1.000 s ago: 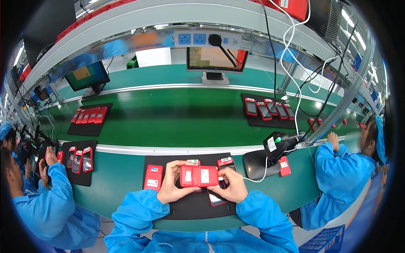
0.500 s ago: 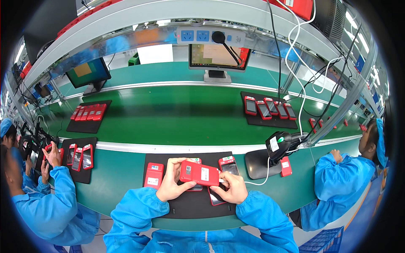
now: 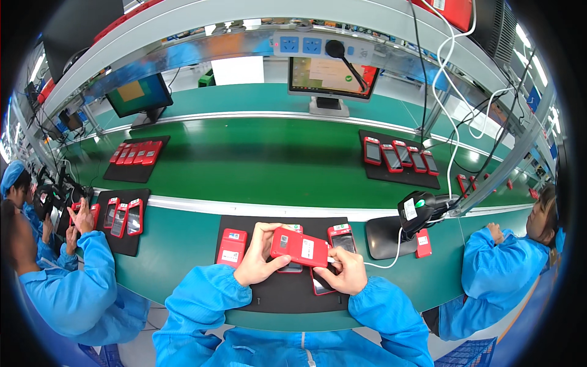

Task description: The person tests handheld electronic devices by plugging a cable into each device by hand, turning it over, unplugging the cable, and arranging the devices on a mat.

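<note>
A red handheld device with white labels on its back is held above the black mat, screen side down. My left hand is closed around its left end, thumb on the near edge. At the other end my right hand pinches the plug of a white cable, against the device's edge; how far it sits in is hidden by the fingers. On the mat are a face-down red device to the left and a screen-up one to the right. More devices lie partly hidden under my hands.
A barcode scanner stands on a black base at right, beside another red device. Black mats with devices lie across the green belt. Co-workers in blue sit on both sides; a monitor stands ahead.
The whole view has shifted, so the bench appears farther right in the picture. My hands keep the same hold on the device and the cable plug. The left co-worker's raised hand has moved slightly.
</note>
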Available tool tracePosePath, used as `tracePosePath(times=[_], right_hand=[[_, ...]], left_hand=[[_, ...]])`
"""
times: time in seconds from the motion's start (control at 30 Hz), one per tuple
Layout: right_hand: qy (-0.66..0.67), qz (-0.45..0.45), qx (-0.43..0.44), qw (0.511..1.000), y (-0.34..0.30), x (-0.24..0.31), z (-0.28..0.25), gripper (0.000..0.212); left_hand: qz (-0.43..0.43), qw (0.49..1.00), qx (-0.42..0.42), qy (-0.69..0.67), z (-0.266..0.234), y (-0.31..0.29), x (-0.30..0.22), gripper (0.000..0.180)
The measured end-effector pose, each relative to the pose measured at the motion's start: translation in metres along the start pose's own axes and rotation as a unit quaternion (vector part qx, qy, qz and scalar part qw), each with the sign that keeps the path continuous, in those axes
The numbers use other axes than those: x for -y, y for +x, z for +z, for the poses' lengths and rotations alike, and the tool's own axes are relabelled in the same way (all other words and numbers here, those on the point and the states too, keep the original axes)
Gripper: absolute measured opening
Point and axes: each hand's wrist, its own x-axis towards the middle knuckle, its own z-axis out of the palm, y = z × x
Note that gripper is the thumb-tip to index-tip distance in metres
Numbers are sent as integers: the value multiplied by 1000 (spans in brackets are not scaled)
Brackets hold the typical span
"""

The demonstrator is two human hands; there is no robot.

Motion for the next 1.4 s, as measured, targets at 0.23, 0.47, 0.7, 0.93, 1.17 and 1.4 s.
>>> tracePosePath(times=[0.23, 0.47, 0.7, 0.93, 1.17, 1.4], right_hand=[[-3, -12, 0, 1000, 4, 1, 3, 34], [-11, 3, 0, 1000, -4, -6, -5, 36], [10, -23, 16, 1000, 2, 15, 3, 63], [-25, 4, 4, 1000, 4, 2, 1, 54], [-19, -21, -54, 998, 10, 1, 0, 34], [-46, -14, -69, 996, 7, -3, -4, 29]], left_hand=[[19, 1000, -3, 7, -3, -3, 2, 69], [77, 997, 26, -13, 2, 4, 5, 67], [116, 982, -146, 10, -25, 10, -10, 50], [-17, 984, -127, -125, -99, 11, -44, 52], [-177, 978, 87, 69, -87, 19, -45, 46], [-85, 936, 77, 333, -86, 26, -34, 31]])
